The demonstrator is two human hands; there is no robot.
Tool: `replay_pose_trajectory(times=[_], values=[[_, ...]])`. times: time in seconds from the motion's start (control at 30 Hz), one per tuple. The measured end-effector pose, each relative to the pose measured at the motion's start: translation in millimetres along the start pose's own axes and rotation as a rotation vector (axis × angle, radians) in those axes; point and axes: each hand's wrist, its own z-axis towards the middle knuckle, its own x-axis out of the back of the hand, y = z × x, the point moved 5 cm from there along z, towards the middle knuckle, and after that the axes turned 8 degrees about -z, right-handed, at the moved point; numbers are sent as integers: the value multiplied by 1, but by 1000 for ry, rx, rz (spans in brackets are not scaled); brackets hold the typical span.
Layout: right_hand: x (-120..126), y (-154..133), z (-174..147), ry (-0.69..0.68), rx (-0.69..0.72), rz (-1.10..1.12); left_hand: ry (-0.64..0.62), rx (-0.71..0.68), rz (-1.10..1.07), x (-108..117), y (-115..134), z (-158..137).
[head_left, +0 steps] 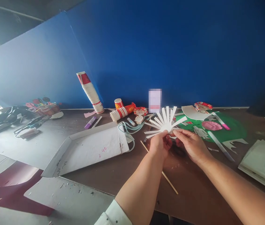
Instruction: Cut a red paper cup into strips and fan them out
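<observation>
Held up over the dark table is a white paper cup cut into strips, its strips fanned outward around a small round base. My left hand pinches its lower edge with thumb and fingers. On the right side, my right hand grips the same piece between thumb and forefinger. Behind and right of it lies a green sheet with paper cutouts. A thin wooden stick runs along the table, partly hidden under my left forearm.
Left of my hands lies an open white cardboard box. A tall stack of paper cups leans near the blue wall. Red cups, a purple glue stick and white markers lie about. A booklet sits at right.
</observation>
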Motion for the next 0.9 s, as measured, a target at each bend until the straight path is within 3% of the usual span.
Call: replay_pose_trajectory(times=[0.17, 0.3, 0.43, 0.53, 0.73, 0.9], values=[[5, -9, -3, 67, 17, -125, 6, -125, 160, -1, 4, -2], [10, -17, -5, 132, 117, -330, 9, -227, 270, -2, 6, -3], [13, -20, -5, 165, 164, -442, 9, -238, 301, -2, 5, -3], [13, -16, -4, 204, 97, -344, -9, -150, 182, -2, 0, -2], [-1, 5, 2, 160, -74, 169, -56, -9, 1, -3, -6, -2], [-11, -2, 0, 108, -81, 290, -45, 12, -64, -2, -7, 0]])
